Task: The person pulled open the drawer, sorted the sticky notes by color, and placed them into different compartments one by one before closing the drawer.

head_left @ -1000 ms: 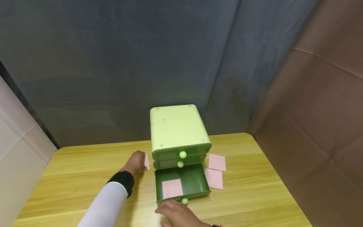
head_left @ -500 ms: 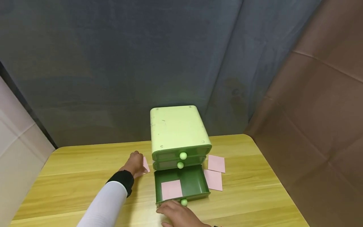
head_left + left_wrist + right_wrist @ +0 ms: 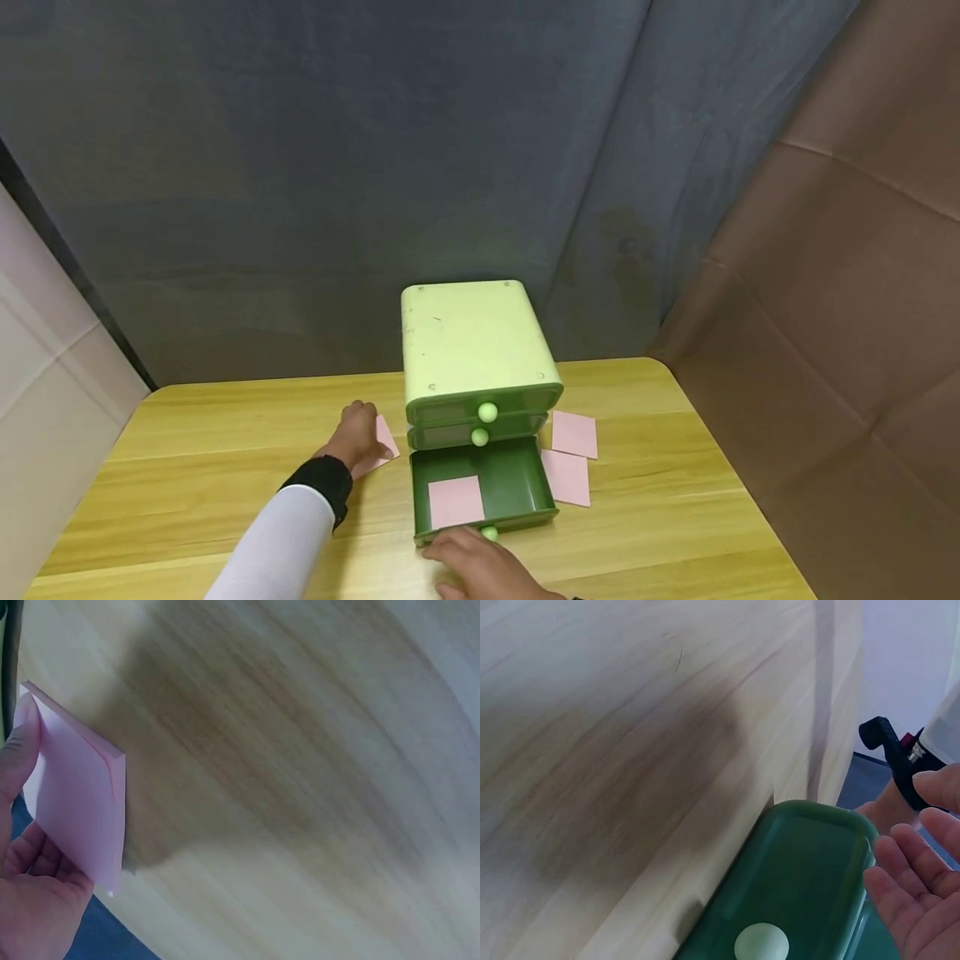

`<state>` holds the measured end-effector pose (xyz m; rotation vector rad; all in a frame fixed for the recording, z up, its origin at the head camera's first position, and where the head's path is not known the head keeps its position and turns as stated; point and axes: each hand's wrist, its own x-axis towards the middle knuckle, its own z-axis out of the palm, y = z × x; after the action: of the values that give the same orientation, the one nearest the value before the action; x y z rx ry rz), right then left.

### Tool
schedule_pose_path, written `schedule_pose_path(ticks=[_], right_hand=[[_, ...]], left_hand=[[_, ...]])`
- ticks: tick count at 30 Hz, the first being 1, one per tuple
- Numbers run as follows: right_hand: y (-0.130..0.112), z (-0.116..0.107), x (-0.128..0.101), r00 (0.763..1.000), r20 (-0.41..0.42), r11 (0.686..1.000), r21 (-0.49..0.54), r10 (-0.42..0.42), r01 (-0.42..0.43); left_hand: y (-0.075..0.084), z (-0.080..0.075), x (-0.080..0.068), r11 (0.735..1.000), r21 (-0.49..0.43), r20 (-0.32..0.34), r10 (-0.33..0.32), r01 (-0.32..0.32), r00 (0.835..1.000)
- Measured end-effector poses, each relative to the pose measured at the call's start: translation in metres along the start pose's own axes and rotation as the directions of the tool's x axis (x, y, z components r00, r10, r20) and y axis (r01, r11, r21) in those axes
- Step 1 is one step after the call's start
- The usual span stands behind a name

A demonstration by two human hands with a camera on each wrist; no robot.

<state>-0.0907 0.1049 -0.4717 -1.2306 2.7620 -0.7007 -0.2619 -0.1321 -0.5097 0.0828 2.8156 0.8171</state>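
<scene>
Left wrist view shows my left hand point(image 3: 30, 862) pinching a thin pink square paper note point(image 3: 75, 814) by one edge, just above the light wooden table point(image 3: 300, 787), left of the green plastic drawer unit point(image 3: 480, 367). I judge it light and floppy; an edge grip suits it. My right hand point(image 3: 911, 881) rests with straight fingers at the open bottom drawer point(image 3: 802, 885), gripping nothing.

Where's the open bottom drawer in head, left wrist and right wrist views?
Head: the open bottom drawer sits low centre, pulled out of the green drawer unit, a pink note inside.
Left wrist: not in view; only the left hand on a pink note.
Right wrist: drawer front at bottom centre-right, beside the right hand.
Shared landmark: the drawer's pale green knob.
</scene>
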Motion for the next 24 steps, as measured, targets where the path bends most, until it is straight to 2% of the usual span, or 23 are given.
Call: schedule_pose_path(ticks=[5,10,15,24], right_hand=[[0.002,-0.002,-0.003,1.0,-0.019,1.0,0.016,0.012,-0.012],[0.005,-0.005,-0.008,0.999,-0.021,0.998,0.044,0.035,-0.034],[0.008,-0.009,-0.013,0.998,-0.032,0.998,0.028,0.057,-0.056],[0.012,-0.016,-0.021,0.98,-0.03,0.979,0.063,0.198,-0.196]], left_hand=[[0.0,0.002,-0.001,0.999,-0.042,-0.023,0.007,-0.008,1.0],[0.0,0.001,-0.003,0.998,-0.026,-0.061,0.054,-0.056,0.997],[0.004,-0.003,-0.005,0.998,-0.012,-0.073,0.058,-0.059,0.996],[0.008,-0.003,-0.011,0.998,-0.011,-0.094,0.055,-0.056,0.994]])
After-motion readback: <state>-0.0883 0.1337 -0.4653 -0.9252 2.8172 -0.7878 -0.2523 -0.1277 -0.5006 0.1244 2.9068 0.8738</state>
